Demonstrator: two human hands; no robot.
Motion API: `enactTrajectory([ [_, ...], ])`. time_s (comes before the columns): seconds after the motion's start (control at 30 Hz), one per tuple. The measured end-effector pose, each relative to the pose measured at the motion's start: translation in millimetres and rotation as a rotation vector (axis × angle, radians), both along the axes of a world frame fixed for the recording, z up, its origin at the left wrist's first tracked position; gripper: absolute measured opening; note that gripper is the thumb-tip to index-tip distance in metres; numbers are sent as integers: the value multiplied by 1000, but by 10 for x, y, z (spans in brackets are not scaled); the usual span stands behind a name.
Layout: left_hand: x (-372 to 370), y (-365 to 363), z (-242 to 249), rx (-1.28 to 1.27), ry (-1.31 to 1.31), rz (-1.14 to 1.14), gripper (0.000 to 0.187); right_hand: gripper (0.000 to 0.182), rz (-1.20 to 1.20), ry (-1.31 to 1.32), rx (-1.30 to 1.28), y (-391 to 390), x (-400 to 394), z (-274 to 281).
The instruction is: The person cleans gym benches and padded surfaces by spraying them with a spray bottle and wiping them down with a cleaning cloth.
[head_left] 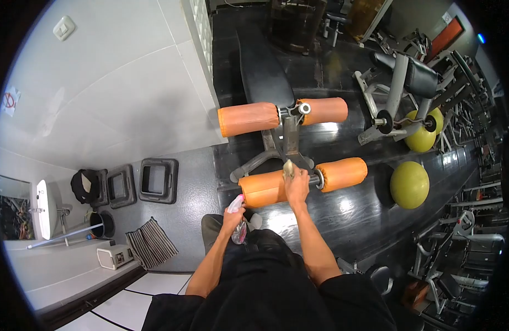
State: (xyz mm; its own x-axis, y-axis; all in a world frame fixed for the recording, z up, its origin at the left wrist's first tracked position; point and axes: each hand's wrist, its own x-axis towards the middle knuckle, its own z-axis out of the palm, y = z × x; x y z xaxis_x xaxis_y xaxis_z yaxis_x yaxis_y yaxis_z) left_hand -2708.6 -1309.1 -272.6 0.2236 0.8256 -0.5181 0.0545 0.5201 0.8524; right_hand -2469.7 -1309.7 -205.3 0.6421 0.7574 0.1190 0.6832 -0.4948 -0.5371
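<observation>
My left hand [232,219] is closed around a spray bottle [239,233] with a white and pink spray head, held low beside the near left orange foam roller [263,189]. With closed fingers, my right hand [297,187] grips a crumpled yellowish cloth [288,167] at the inner end of that roller. The near right orange roller [344,174] sits just right of this hand, on the same metal bar. Farther off, two more orange rollers [248,119] flank the bench's metal post [291,135], below a long black pad [264,69].
A yellow-green exercise ball [409,185] rests on the black floor to the right. Another bench machine [401,83] and several gym frames stand beyond it. On the left are a white wall [116,71], black step platforms [158,181], a striped mat [151,244] and a sink [46,209].
</observation>
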Motion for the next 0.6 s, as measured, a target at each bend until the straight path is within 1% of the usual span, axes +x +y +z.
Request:
enactTrajectory([
  [0.03,-9,10,-40,6,1,-7,34,44,-7,1,6,46,-65,-19],
  [0.1,-7,56,-115,38,-15,3,35,41,305,50,-56,176,-274,-52],
  [0.17,0,99,-64,-3,-5,-40,35,40,486,-37,-123,204,-580,-75],
  [0.2,13,102,-25,71,-31,3,34,40,478,-37,-120,213,-559,-75],
  [0.27,-3,101,54,185,-57,55,34,39,601,37,-88,229,-507,-79],
  [0.3,-34,130,113,195,-59,43,33,39,594,37,-89,234,-396,-45],
  [0.37,-27,171,398,168,-5,44,28,38,416,-32,-183,177,3,48],
  [0.43,-28,171,554,192,-1,4,24,39,224,-105,-201,77,313,-37],
  [0.47,-23,172,617,215,4,-37,21,42,165,-88,-150,1,391,-99],
  [0.5,-2,160,674,218,2,-40,21,42,162,-90,-147,-62,435,-101],
  [0.57,38,115,795,178,-16,-170,15,45,235,118,-136,-151,509,-114],
  [0.6,68,93,883,160,-22,-210,14,41,278,177,-112,-193,617,-70],
])
